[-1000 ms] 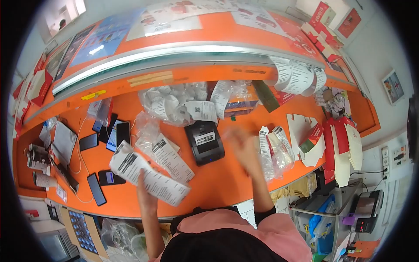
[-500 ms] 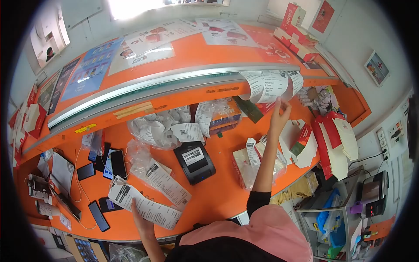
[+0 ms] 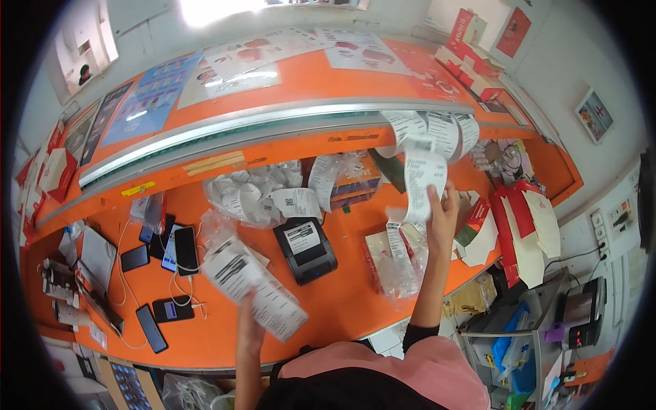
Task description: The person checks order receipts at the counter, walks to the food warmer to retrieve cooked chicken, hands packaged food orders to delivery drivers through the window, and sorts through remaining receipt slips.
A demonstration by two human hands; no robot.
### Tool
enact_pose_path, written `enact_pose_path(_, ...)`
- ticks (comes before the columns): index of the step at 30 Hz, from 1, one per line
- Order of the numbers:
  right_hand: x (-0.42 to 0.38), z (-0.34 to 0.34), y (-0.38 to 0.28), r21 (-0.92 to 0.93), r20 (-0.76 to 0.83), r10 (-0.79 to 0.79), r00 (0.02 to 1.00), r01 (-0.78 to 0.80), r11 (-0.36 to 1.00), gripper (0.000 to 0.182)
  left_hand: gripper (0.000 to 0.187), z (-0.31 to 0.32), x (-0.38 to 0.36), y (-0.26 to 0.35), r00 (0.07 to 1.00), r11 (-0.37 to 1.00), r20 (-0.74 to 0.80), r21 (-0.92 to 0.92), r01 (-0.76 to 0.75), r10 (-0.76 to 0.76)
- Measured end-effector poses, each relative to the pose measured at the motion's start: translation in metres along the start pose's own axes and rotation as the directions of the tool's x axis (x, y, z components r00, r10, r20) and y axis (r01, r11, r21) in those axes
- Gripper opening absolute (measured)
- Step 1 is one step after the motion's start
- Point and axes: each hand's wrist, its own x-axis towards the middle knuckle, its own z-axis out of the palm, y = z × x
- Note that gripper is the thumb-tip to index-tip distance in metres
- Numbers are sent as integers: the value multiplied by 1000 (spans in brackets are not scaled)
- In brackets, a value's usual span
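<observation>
My left hand [image 3: 250,326] is closed on long printed receipts [image 3: 253,287], held above the front of the orange counter. My right hand [image 3: 444,213] grips a single printed receipt [image 3: 422,174] by its lower end; this strip hangs in front of the shelf edge. Behind it, several curling receipts [image 3: 443,133] hang from the metal rail [image 3: 287,121]. Between my hands stands a black receipt printer [image 3: 311,256] with a white label on top. Below my right hand lies a plastic-wrapped bundle [image 3: 389,263] with a receipt on it.
Several phones with cables, one a black phone [image 3: 185,249], lie on the left of the counter [image 3: 328,307]. A plastic bag of crumpled receipts [image 3: 253,195] sits behind the printer. Red and white cartons [image 3: 523,225] stand at right, near a grey shelf rack [image 3: 478,342].
My right hand has come down from the rail and now holds a receipt. My left hand has shifted right with its receipts, which now overlap more.
</observation>
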Motion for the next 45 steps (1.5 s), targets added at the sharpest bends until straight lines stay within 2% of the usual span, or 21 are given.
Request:
enact_pose_path(1,-19,15,-9,38,28,50,998,-51,998,29,49,10,4,-5,996,999,77,24,46,-47)
enact_pose_path(4,-78,39,-14,-182,331,265,906,-215,960,31,50,56,7,-6,961,995,260,-3,100,-96)
enact_pose_path(5,-94,43,-3,-204,454,200,868,-118,972,30,48,72,6,-9,987,999,160,22,29,-32)
enact_pose_path(6,-108,47,-3,-199,475,210,854,-128,972,30,47,83,8,-7,997,998,66,54,-39,35)
enact_pose_path(9,-126,51,-14,-204,571,347,744,-281,938,29,39,95,26,16,997,998,33,-8,-66,66)
enact_pose_path(12,-125,46,-20,-235,572,365,735,-280,931,27,32,99,26,24,985,985,60,40,-166,163)
enact_pose_path(17,-124,51,-14,-296,654,410,635,-284,912,28,32,97,21,28,973,974,-54,30,-224,225)
enact_pose_path(23,-123,76,-5,-286,659,357,662,-217,933,24,29,83,20,22,928,909,-7,209,-362,371)
enact_pose_path(25,-123,84,-4,-276,648,317,693,-175,945,22,28,77,17,20,878,788,66,413,-456,474)
enact_pose_path(28,-125,95,2,-284,615,323,719,-181,942,15,30,63,11,15,905,798,150,430,-423,399)
enact_pose_path(29,-127,97,5,-259,594,352,723,-243,935,14,33,62,6,15,957,879,89,378,-289,276)
enact_pose_path(30,-131,100,9,-228,575,382,723,-306,924,13,33,61,3,10,964,879,104,395,-266,244)
enact_pose_path(31,-136,101,15,-226,548,394,738,-323,919,13,36,60,1,7,969,892,31,385,-238,245)
enact_pose_path(32,-139,102,23,-269,548,333,767,-216,939,15,39,59,-1,3,968,904,-42,370,-216,248)
enact_pose_path(33,-141,101,28,-313,557,270,785,-102,944,17,39,56,-1,-4,972,904,-32,376,-203,231)
enact_pose_path(34,-143,100,29,-319,545,275,792,-108,942,17,42,48,2,-11,963,892,-56,394,-223,265)
enact_pose_path(36,-145,99,28,-313,566,279,776,-111,943,21,44,43,5,-17,952,878,-77,413,-242,298)
enact_pose_path(37,-142,95,24,-438,602,350,718,-70,896,23,44,42,5,-18,945,875,-105,421,-241,310)
enact_pose_path(38,-143,92,27,-438,598,351,721,-72,896,23,45,41,7,-18,937,870,-132,429,-241,324)
enact_pose_path(40,-148,83,38,-356,631,421,652,-239,903,20,44,43,8,-13,930,860,-142,448,-245,339)
enact_pose_path(45,-145,78,46,-270,693,343,634,-214,939,16,43,26,11,-8,925,824,-149,520,-227,349)
